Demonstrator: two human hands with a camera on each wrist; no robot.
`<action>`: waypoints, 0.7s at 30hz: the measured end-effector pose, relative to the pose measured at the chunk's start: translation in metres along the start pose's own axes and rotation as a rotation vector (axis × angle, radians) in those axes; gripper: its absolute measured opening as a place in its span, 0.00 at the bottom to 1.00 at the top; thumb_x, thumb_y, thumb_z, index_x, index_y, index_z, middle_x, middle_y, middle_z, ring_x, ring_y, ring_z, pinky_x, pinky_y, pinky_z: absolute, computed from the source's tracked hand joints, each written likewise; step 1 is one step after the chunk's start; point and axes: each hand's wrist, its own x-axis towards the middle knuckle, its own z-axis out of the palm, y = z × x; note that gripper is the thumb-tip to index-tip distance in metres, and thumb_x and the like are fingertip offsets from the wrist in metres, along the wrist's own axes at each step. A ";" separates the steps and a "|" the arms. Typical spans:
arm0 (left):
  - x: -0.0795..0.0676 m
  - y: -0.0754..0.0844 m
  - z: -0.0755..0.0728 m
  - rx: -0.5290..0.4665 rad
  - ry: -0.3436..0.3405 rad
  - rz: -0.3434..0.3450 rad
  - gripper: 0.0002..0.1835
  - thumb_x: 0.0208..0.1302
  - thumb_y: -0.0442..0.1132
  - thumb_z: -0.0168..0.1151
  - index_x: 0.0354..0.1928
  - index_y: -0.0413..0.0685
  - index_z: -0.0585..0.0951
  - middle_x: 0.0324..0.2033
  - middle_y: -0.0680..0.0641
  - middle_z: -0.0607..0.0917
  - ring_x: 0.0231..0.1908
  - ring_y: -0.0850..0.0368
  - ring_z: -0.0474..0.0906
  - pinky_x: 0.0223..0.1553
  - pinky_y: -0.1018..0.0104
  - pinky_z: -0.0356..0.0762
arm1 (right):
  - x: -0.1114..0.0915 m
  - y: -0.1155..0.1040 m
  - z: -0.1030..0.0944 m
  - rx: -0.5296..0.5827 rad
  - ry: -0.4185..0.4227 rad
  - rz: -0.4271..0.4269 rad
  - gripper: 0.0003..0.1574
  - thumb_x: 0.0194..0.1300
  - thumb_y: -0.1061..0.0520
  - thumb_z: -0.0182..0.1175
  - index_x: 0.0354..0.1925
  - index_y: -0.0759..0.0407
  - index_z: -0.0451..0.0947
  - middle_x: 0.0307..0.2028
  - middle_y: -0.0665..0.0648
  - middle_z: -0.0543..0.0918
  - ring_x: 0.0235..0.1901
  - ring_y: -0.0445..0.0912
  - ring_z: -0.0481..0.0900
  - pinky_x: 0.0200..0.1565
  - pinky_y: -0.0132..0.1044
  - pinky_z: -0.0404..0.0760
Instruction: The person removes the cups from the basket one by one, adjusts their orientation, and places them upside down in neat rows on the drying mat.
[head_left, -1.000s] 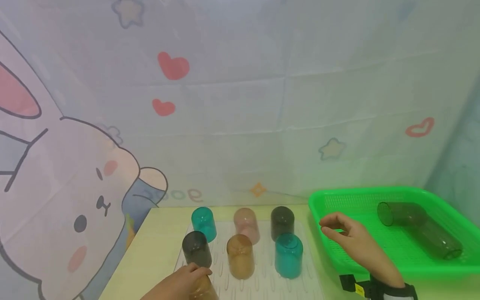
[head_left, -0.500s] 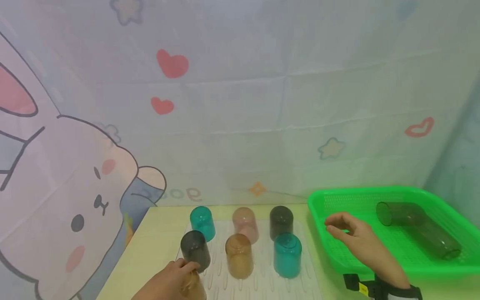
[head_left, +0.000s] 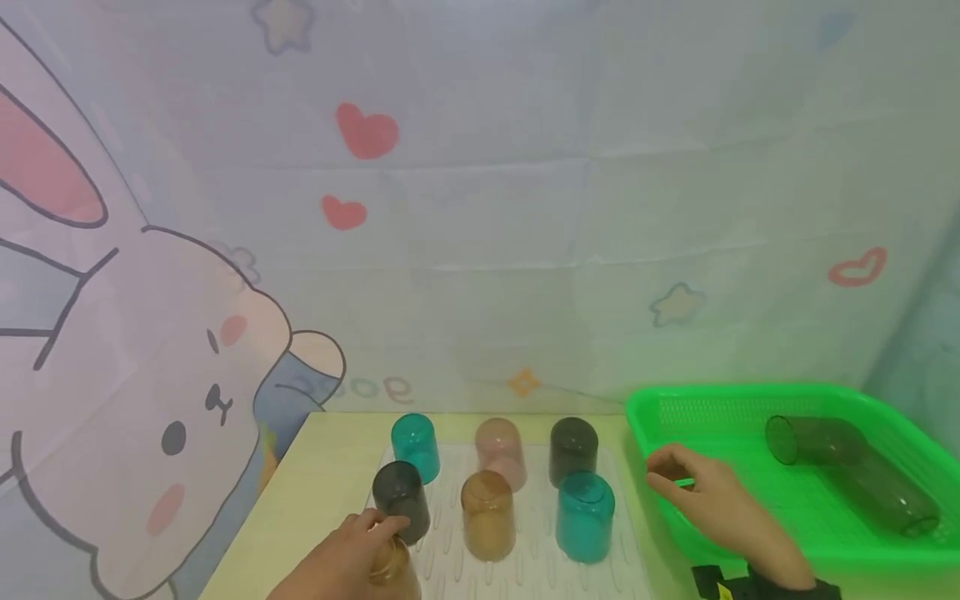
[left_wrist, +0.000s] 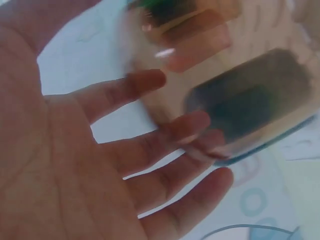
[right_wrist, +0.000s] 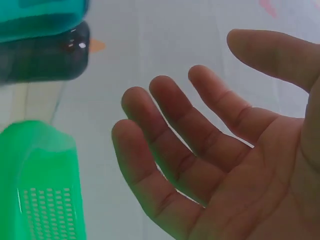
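Observation:
My left hand (head_left: 337, 554) holds an amber see-through cup (head_left: 396, 575) near its top, at the front left of a white ridged mat (head_left: 536, 575). The cup stands bottom up, its lower part cut off by the frame. In the left wrist view, fingertips (left_wrist: 192, 122) lie against the amber cup (left_wrist: 150, 55). Right behind it stands a dark grey cup (head_left: 401, 500), close to my thumb. My right hand (head_left: 708, 500) hovers by the green basket's left side, fingers loosely bent and holding nothing; the right wrist view shows its bare palm (right_wrist: 240, 185).
Upside-down cups stand on the mat: teal (head_left: 416, 450), pink (head_left: 499, 454), dark (head_left: 573, 450), amber (head_left: 487, 517) and teal (head_left: 585, 517). Dark transparent glasses (head_left: 873, 479) lie inside the green basket (head_left: 750, 392) at right. A printed cloth (head_left: 480, 208) hangs behind the table.
My left hand and the amber cup have shifted slightly left toward the mat's edge. My right hand stays near the basket almost unmoved. The head view has swung a little.

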 end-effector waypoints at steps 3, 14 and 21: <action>0.003 0.009 -0.009 0.044 0.085 0.058 0.27 0.55 0.47 0.69 0.55 0.45 0.76 0.47 0.46 0.76 0.43 0.48 0.74 0.39 0.55 0.77 | 0.004 0.001 0.001 -0.091 -0.030 -0.039 0.14 0.66 0.51 0.59 0.45 0.59 0.75 0.40 0.50 0.80 0.41 0.49 0.78 0.39 0.41 0.77; 0.021 0.031 -0.041 -0.036 0.032 -0.016 0.29 0.61 0.57 0.61 0.58 0.46 0.75 0.53 0.42 0.74 0.53 0.41 0.71 0.46 0.48 0.73 | 0.035 0.019 -0.042 -0.410 -0.256 -0.063 0.13 0.64 0.55 0.60 0.42 0.63 0.74 0.37 0.56 0.79 0.34 0.51 0.77 0.33 0.44 0.76; 0.022 0.035 -0.048 -0.046 0.020 -0.010 0.29 0.61 0.56 0.61 0.58 0.46 0.74 0.55 0.40 0.74 0.53 0.40 0.71 0.46 0.47 0.73 | 0.055 0.053 -0.083 -0.657 -0.309 0.016 0.21 0.63 0.56 0.60 0.46 0.73 0.73 0.40 0.67 0.79 0.37 0.60 0.78 0.35 0.52 0.77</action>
